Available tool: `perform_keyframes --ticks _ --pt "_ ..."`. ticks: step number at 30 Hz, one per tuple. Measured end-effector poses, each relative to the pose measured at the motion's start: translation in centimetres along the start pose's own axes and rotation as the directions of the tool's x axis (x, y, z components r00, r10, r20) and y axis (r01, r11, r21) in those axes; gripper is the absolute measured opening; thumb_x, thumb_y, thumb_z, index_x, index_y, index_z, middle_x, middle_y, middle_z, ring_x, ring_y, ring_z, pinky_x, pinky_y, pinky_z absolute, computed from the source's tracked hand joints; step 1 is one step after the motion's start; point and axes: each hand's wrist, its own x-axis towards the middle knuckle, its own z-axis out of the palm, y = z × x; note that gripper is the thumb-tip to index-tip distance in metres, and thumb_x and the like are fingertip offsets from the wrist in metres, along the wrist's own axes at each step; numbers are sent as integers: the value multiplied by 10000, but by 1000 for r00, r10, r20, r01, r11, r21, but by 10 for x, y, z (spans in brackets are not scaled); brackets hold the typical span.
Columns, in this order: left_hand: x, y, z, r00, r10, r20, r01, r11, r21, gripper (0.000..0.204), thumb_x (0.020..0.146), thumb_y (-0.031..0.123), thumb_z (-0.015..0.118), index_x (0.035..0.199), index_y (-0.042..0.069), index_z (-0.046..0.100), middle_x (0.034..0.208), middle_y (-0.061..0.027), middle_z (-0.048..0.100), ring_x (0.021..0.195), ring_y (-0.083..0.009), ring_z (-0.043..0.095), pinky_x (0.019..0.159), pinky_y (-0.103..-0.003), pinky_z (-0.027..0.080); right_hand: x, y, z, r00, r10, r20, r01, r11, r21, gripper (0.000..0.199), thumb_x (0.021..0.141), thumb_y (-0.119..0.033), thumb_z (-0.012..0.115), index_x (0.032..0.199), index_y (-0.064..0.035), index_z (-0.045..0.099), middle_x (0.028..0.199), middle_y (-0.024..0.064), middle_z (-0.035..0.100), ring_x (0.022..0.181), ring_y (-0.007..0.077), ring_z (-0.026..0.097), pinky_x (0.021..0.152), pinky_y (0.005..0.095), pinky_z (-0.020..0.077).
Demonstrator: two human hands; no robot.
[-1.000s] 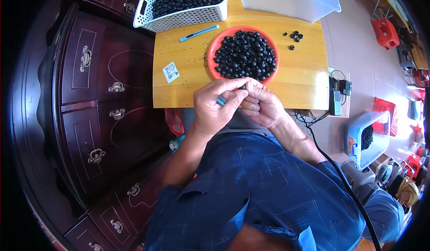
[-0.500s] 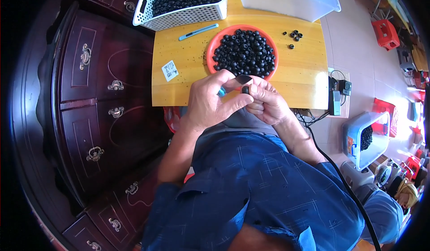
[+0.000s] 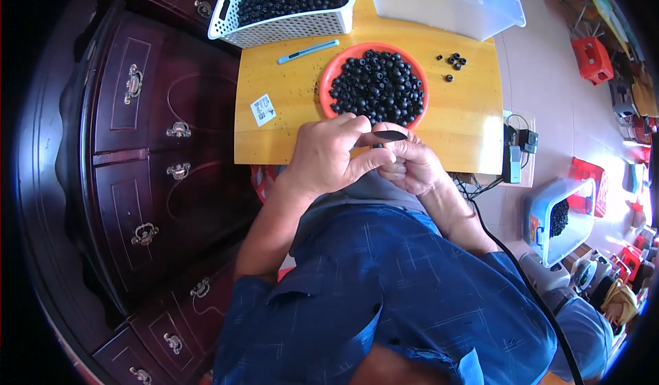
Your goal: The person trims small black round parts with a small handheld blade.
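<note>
My left hand (image 3: 326, 155) is closed round a small knife, its handle hidden in the palm. The knife's dark, pointed blade (image 3: 390, 135) sticks out to the right over the fingers of my right hand (image 3: 415, 165). My right hand pinches a small black bead-like part (image 3: 378, 145), mostly covered by the thumbs and the blade. Just beyond both hands, an orange-red round bowl (image 3: 325, 84) holds many black, round, hollow parts (image 3: 377, 86).
On the yellow table (image 3: 274, 138) lie a light-blue utility knife (image 3: 308, 51), a white label (image 3: 263, 110) and several loose black parts (image 3: 456, 61). A white basket (image 3: 295, 29) of black parts and a clear bin (image 3: 446, 4) stand behind. A black cable (image 3: 508, 248) runs at right.
The blade has swung over to the right and now covers more of the black part. My left hand has turned slightly, its thumb moving closer to the right hand's fingers.
</note>
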Motion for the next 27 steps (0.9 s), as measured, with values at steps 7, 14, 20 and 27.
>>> perform_keyframes --ticks 7,14,20,27 --pt "2 -5 2 1000 -10 12 9 1000 21 440 911 481 750 830 79 590 740 -117 642 677 -358 679 574 -469 528 -1 4 -14 999 13 -51 -6 991 136 247 992 -112 677 1229 -74 618 1239 175 690 556 29 403 472 193 348" --pt "-4 1 2 999 4 -33 -2 997 73 469 908 477 759 770 72 568 691 -118 611 650 -352 660 571 -453 512 -2 8 -1 998 5 -62 2 994 111 239 969 -120 697 1188 -82 611 856 -13 578 562 27 404 484 184 341" --pt "1 8 -3 980 -63 -190 36 989 -145 258 830 148 858 992 54 681 811 -107 700 727 -284 727 639 -373 557 8 -1 17 973 -25 -230 30 999 22 133 1031 -249 670 1102 -148 621 815 -53 544 537 18 335 465 181 293" --pt "3 8 1 958 -109 -265 22 951 -309 244 847 5 810 1075 28 725 649 -6 492 582 -86 472 565 -267 430 14 -1 15 996 -36 -85 43 996 81 101 1051 -238 640 1078 -147 609 682 -90 354 543 27 311 463 191 266"
